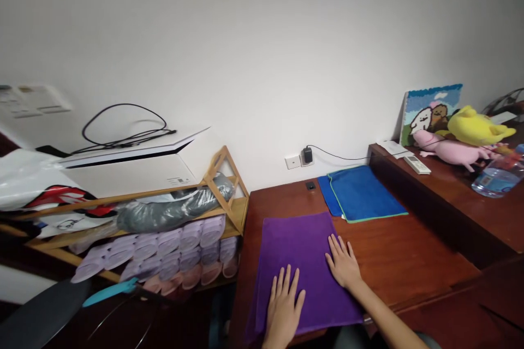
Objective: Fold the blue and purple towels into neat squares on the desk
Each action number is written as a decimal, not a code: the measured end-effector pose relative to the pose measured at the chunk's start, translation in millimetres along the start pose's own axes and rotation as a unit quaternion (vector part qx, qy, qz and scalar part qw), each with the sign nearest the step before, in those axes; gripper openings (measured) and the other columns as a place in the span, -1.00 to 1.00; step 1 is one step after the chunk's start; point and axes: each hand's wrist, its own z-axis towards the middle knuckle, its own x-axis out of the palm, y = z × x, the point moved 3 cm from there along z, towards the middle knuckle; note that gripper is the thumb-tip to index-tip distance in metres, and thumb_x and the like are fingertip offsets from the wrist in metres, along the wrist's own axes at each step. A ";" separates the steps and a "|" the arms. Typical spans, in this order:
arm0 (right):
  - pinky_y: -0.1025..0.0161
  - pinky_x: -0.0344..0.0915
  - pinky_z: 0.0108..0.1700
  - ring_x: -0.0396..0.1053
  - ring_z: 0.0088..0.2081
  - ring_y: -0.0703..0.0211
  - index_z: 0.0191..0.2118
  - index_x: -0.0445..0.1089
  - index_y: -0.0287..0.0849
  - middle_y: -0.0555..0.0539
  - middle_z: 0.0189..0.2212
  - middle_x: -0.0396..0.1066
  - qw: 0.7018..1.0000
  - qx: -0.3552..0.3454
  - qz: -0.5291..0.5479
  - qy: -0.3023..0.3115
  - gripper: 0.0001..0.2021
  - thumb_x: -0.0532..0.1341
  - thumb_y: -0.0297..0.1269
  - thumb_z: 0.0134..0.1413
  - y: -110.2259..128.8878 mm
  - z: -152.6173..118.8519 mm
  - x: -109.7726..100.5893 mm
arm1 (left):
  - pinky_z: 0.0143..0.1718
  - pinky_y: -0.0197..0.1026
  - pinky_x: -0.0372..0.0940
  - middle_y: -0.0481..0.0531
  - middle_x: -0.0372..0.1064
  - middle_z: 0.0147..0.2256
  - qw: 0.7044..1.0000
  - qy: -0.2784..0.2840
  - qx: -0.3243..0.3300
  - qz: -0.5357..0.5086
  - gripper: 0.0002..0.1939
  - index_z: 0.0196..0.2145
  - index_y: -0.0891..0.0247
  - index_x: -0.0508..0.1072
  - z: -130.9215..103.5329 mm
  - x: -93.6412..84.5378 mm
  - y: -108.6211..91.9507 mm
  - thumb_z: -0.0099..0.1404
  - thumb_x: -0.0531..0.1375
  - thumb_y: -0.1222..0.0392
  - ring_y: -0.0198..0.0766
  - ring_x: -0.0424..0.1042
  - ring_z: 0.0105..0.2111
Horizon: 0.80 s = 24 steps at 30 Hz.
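Note:
A purple cloth (301, 253) lies spread on the reddish-brown desk (413, 256), with a further purple layer showing at its left edge. My left hand (283, 305) rests flat on the lower left part of it, fingers spread. On the cloth's right edge lies my right hand (343, 263), palm down with its fingers apart. Neither hand grips anything. Beyond the purple cloth, near the wall, a blue cloth with a green border (366, 193) lies flat, overlapping another blue cloth (329, 196) at its left.
Left of the desk stands a wooden rack (237, 215) with slippers (190, 237) and a white box (135, 174). The raised shelf at right (454, 191) bears plush toys (477, 128), a remote (417, 164) and a bottle (496, 179). A charger (308, 155) is plugged into the wall.

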 end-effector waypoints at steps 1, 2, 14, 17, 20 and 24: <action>-0.19 -0.15 0.48 -0.05 0.49 -0.09 0.48 0.09 -0.18 -0.10 0.46 0.05 1.000 0.000 0.003 -0.001 -0.36 -0.11 -0.02 0.43 -2.1 5.1 -3.3 | 0.35 0.21 0.19 0.04 0.05 0.45 1.000 -0.001 -0.002 0.003 -0.41 0.46 -0.03 0.08 -5.5 5.1 -2.9 0.55 0.01 -0.02 0.01 0.13 0.41; -0.17 -0.13 0.48 -0.01 0.47 -0.09 0.48 0.10 -0.18 -0.11 0.45 0.08 1.000 -0.002 0.008 -0.005 -0.37 -0.13 -0.02 0.44 -3.9 12.4 -7.2 | 0.35 0.21 0.20 0.04 0.05 0.45 1.000 -0.005 -0.003 0.005 -0.41 0.47 -0.04 0.07 -9.1 8.3 -6.3 0.55 0.01 -0.02 0.02 0.13 0.41; -0.12 -0.17 0.49 -0.14 0.51 -0.03 0.50 0.00 -0.22 -0.14 0.49 -0.04 0.999 -0.041 -0.004 0.023 -0.38 -0.15 -0.14 0.44 -6.8 118.1 -6.6 | 0.42 0.18 0.07 0.17 0.15 0.42 0.997 -0.025 0.059 -0.045 -0.46 0.40 0.19 0.25 161.5 -1.9 -28.8 0.59 -0.12 0.01 -0.03 0.11 0.42; -0.11 -0.18 0.49 -0.14 0.51 -0.02 0.50 0.01 -0.24 -0.16 0.49 -0.03 0.999 -0.053 -0.007 0.001 -0.38 -0.16 -0.13 0.45 -14.4 116.3 9.5 | 0.44 0.18 0.03 0.12 0.10 0.44 0.996 -0.003 0.071 -0.061 -0.44 0.43 0.12 0.19 198.1 22.4 -44.8 0.59 -0.12 -0.04 -0.03 0.05 0.44; -0.10 -0.21 0.49 -0.14 0.51 -0.01 0.50 0.00 -0.28 -0.20 0.49 -0.03 0.999 -0.049 -0.009 -0.011 -0.37 -0.15 -0.13 0.44 -19.2 116.1 17.9 | 0.45 0.15 -0.01 0.09 0.04 0.46 0.997 0.030 0.040 -0.065 -0.41 0.45 0.09 0.15 210.2 41.3 -41.6 0.58 -0.13 -0.09 -0.06 0.00 0.46; -0.09 -0.26 0.50 -0.16 0.51 -0.03 0.50 -0.02 -0.35 -0.23 0.49 -0.05 0.999 -0.040 -0.015 -0.024 -0.34 -0.15 -0.11 0.44 -18.4 116.5 18.7 | 0.45 0.17 -0.04 0.12 0.00 0.47 0.998 0.031 -0.034 -0.034 -0.38 0.46 0.10 0.12 195.6 41.7 14.2 0.57 -0.13 -0.13 -0.03 -0.03 0.47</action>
